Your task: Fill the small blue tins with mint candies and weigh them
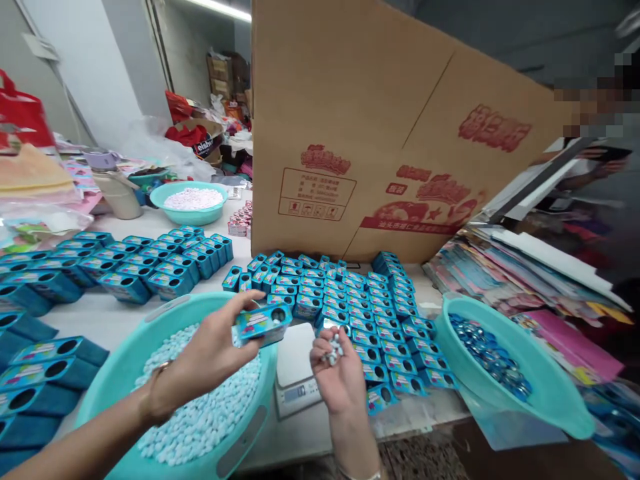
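One tin (263,325) held above pill basin (115,373), left hand (210,357) fingers gripping it | right hand (337,373) fingers curled round a few pills (333,350) | dozens of tins in rows (360,313) on tabletop (115,320), contents unseen | scale (295,363) between hands; lid basin (550,400) right; box (360,120) behind; nothing blocking.

Forearms are bare. A thin gold-toned bracelet (156,377) sits just behind the left hand (213,357); a pale band (357,475), perhaps another bracelet, shows behind the right hand (340,377).

A white table (105,321) lies under the left hand (210,360). Far beyond it stand grey walls (90,73) and a strip light (220,8).
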`<state>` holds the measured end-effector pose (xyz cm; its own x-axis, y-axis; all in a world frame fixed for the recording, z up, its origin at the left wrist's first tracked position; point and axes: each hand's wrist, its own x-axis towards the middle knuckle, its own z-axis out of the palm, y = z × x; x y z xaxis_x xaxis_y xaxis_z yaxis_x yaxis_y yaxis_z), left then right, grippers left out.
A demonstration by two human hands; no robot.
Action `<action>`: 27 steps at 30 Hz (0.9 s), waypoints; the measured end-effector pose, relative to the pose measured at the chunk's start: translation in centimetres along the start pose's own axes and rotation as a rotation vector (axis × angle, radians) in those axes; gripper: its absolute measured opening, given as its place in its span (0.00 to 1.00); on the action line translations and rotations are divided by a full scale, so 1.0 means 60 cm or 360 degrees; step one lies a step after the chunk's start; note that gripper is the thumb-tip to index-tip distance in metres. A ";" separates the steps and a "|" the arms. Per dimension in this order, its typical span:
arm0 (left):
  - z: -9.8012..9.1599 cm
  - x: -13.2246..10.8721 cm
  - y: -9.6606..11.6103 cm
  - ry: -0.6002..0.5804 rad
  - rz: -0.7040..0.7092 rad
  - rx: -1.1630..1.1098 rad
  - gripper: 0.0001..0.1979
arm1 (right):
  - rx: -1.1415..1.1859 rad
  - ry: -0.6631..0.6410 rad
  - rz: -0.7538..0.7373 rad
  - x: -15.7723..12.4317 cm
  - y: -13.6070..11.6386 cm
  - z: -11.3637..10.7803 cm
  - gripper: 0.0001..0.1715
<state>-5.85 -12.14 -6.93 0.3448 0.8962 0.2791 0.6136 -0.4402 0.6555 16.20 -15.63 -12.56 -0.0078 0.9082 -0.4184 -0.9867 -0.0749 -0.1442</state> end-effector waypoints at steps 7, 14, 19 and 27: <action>0.166 0.057 0.012 -0.0260 0.0250 0.0148 0.20 | 0.0160 -0.0065 -0.0286 -0.038 -0.122 -0.077 0.06; 0.215 0.059 -0.006 -0.0361 0.0221 0.0216 0.18 | 0.0169 -0.0059 -0.0310 -0.034 -0.150 -0.102 0.06; 0.224 0.045 -0.041 -0.0441 0.0136 0.0235 0.26 | 0.0221 -0.0093 -0.0244 -0.027 -0.146 -0.100 0.06; 0.047 -0.003 -0.052 0.0325 -0.0179 0.0222 0.44 | 0.0207 0.0004 -0.0180 -0.008 -0.138 -0.094 0.05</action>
<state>-5.80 -11.11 -11.01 0.1274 0.9261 0.3550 0.7367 -0.3280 0.5913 25.30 -17.76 -16.22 0.1045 0.9067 -0.4086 -0.9940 0.0815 -0.0733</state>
